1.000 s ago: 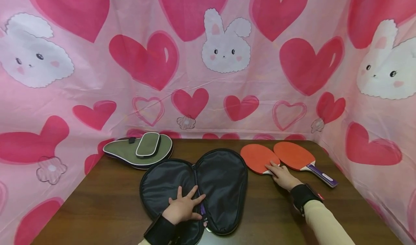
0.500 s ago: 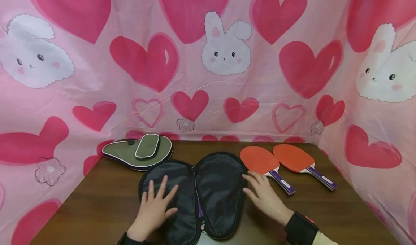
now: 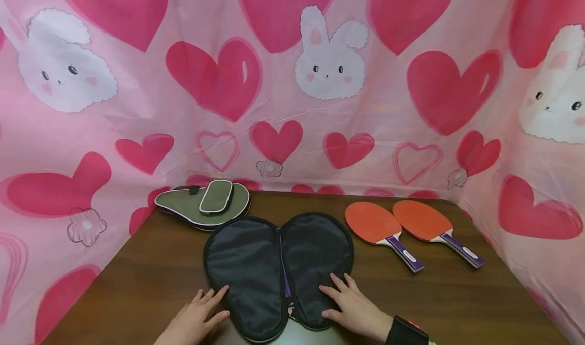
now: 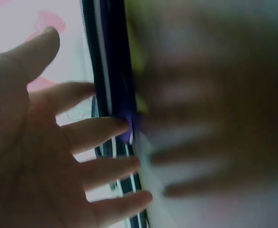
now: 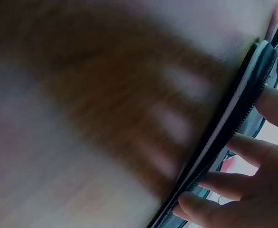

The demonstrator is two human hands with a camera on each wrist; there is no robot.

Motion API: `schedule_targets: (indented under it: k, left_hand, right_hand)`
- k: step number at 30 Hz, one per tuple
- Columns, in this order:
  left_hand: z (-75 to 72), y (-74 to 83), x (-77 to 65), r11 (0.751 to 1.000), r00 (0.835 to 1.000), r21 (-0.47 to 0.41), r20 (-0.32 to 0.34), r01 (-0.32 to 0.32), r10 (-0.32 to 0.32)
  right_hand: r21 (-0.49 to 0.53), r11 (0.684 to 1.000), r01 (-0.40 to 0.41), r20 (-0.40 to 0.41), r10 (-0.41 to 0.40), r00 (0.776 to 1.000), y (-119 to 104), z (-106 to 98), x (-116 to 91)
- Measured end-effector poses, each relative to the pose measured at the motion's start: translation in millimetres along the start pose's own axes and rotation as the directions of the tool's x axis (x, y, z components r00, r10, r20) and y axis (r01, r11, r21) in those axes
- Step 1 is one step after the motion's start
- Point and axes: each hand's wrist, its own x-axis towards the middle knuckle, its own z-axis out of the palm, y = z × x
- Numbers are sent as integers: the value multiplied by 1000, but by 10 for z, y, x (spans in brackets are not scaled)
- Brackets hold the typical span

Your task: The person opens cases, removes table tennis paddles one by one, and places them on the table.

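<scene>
**Both hands flat at the near rim of the opened case**

The left hand (image 3: 194, 320), fingers straight and holding nothing, touches the near left edge of the black case (image 3: 279, 269). The right hand (image 3: 354, 309), also flat and released, rests on its right half. The case lies spread open on the wooden table (image 3: 457, 304). Beyond the right hand lie two red paddles (image 3: 372, 224); beyond the left, a closed green case (image 3: 203, 208).

Two bare hands enter at the near edge of the frame. The right hand (image 3: 354, 309) wears a black wrist strap (image 3: 407, 332) with a small red mark on its far edge; the left hand (image 3: 194, 322) shows no ring or glove.
</scene>
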Motion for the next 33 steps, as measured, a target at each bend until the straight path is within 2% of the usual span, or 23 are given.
schedule_targets:
  k: [3, 7, 10, 13, 17, 22, 27, 30, 33]
  left_hand:
    - [-15, 102, -13, 999, 999, -31, -39, -37, 35]
    - [-35, 261, -37, 997, 986, -4, -148, -84, 82]
    - [-29, 381, -39, 990, 978, -41, -170, -133, 124]
    - [22, 497, -16, 967, 967, -121, -151, -224, 206]
    - [137, 683, 28, 919, 945, -222, -96, -327, 313]
    - [218, 969, 121, 894, 933, -284, -3, -345, 359]
    - [250, 1250, 226, 898, 923, -249, 41, -362, 383]
    - [288, 1384, 260, 907, 917, -181, 50, -381, 396]
    - [344, 1485, 302, 899, 901, -92, 34, -428, 432]
  right_hand:
    - [-23, 1000, -3, 2, 3, 1000, -21, 12, 11]
    - [-43, 999, -1, -4, 1, 1000, -42, 23, -2]
    - [-59, 998, 1, -8, -2, 1000, -55, 27, -6]
    - [-80, 997, 3, -1, -4, 1000, -63, 32, -7]
    - [-116, 993, 15, 21, -12, 1000, -59, 46, -4]
    - [-149, 989, 16, 44, -9, 999, -54, 37, 8]
    - [-168, 986, 2, 49, 7, 999, -65, 34, 15]
    - [-186, 982, 16, 33, -10, 999, -61, 44, 10]
    - [-213, 976, 34, 12, -33, 999, -54, 54, 2]
